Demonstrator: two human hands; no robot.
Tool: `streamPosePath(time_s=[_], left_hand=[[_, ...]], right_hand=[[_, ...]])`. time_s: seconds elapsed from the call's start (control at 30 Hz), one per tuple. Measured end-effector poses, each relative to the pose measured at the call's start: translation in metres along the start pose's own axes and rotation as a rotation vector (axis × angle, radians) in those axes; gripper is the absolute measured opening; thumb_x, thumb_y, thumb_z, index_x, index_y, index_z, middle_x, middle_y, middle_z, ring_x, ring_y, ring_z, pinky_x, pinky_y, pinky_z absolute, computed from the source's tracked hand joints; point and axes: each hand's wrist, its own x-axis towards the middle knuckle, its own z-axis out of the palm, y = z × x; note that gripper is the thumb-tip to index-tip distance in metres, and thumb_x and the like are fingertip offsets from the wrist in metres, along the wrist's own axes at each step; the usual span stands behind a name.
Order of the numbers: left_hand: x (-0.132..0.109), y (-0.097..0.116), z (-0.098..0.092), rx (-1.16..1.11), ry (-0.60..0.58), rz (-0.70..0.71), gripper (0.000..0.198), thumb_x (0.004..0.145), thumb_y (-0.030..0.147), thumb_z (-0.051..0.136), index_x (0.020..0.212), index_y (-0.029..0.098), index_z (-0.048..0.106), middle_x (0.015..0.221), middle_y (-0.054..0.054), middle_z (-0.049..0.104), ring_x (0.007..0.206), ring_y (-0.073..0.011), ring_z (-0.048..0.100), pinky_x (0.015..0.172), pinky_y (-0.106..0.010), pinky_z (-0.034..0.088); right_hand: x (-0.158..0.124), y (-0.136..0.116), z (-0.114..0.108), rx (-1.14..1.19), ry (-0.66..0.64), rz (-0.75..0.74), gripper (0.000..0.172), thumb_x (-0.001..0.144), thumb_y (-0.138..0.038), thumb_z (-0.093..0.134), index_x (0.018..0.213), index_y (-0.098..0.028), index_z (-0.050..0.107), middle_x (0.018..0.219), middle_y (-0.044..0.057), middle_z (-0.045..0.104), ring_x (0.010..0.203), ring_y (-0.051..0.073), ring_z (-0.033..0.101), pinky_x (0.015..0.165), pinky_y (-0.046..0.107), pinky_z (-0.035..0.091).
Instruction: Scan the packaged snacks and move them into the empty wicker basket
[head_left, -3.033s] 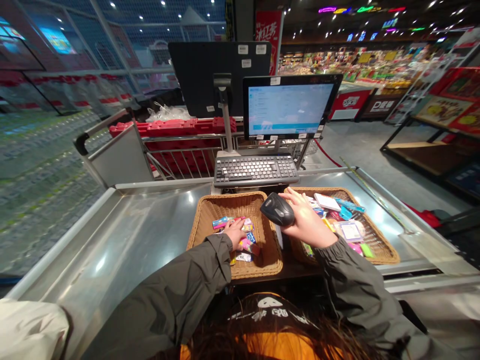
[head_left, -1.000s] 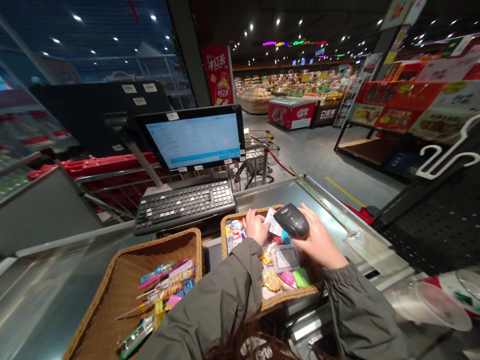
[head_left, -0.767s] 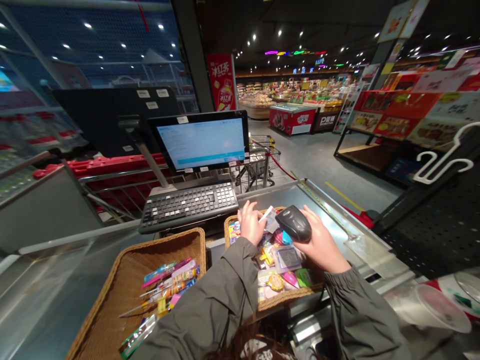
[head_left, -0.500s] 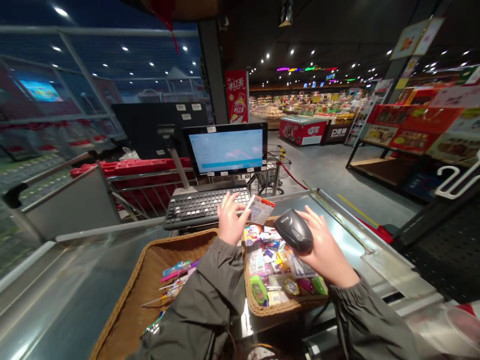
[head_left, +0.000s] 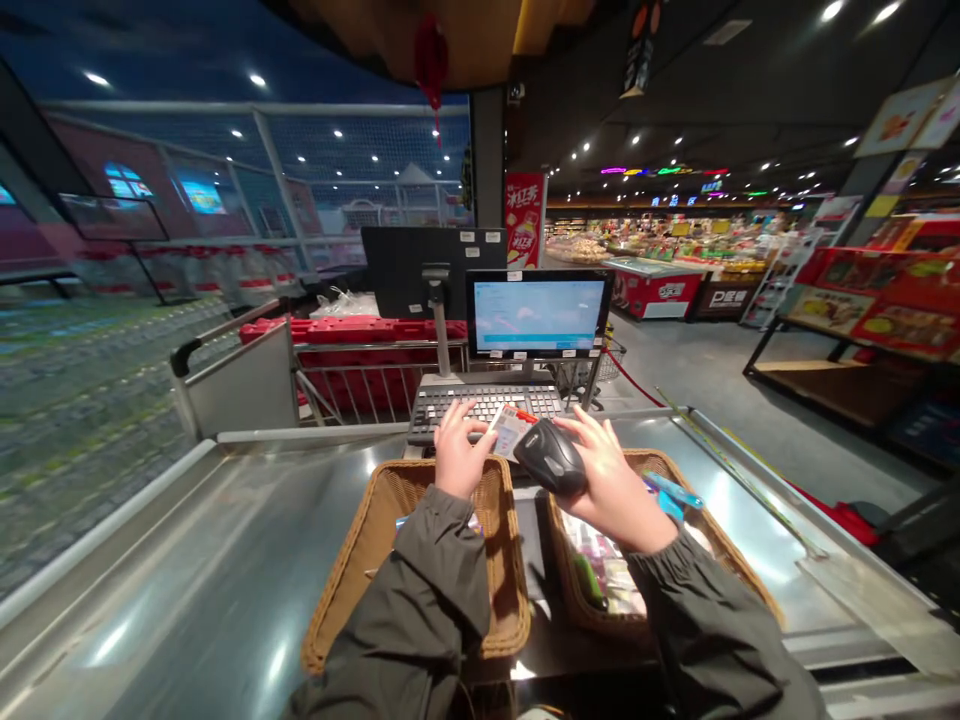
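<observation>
My left hand (head_left: 460,450) pinches a small flat package (head_left: 510,428) with a red-orange edge and a printed panel, tilted in front of the keyboard. Wrapped round a black handheld barcode scanner (head_left: 551,458) is my right hand (head_left: 611,485), the scanner's head close to the package's right side. Below my left forearm stands a wicker basket (head_left: 337,570) with a few small items, mostly hidden by the sleeve. Under my right hand, a second wicker basket (head_left: 739,560) holds several small packaged goods, partly covered by my arm.
A keyboard (head_left: 442,398) sits beyond my hands, in front of a lit monitor (head_left: 536,318). A second dark screen (head_left: 401,270) faces away. The steel counter (head_left: 225,560) spreads to the left. Shopping carts (head_left: 375,385) stand behind it, and shelves (head_left: 862,300) rise at right.
The view has turned left, so the scene sits further right. My hands have shifted left relative to the baskets, and the scanner is nearer the package.
</observation>
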Motion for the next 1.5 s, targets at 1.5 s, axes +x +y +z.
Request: streamPosePath(time_s=[1.5], left_hand=[[-0.013, -0.084, -0.03, 0.126, -0.121, -0.087, 0.007, 0.077, 0.023, 0.067, 0.07, 0.022, 0.067, 0.136, -0.005, 0.061, 0.14, -0.0288, 0.04, 0.116, -0.058, 0.029]], right_hand=[[-0.007, -0.002, 0.03, 0.042, -0.077, 0.077, 0.052, 0.069, -0.023, 0.06, 0.121, -0.022, 0.062, 0.139, 0.013, 0.053, 0.144, 0.042, 0.027, 0.111, 0.074, 0.019]])
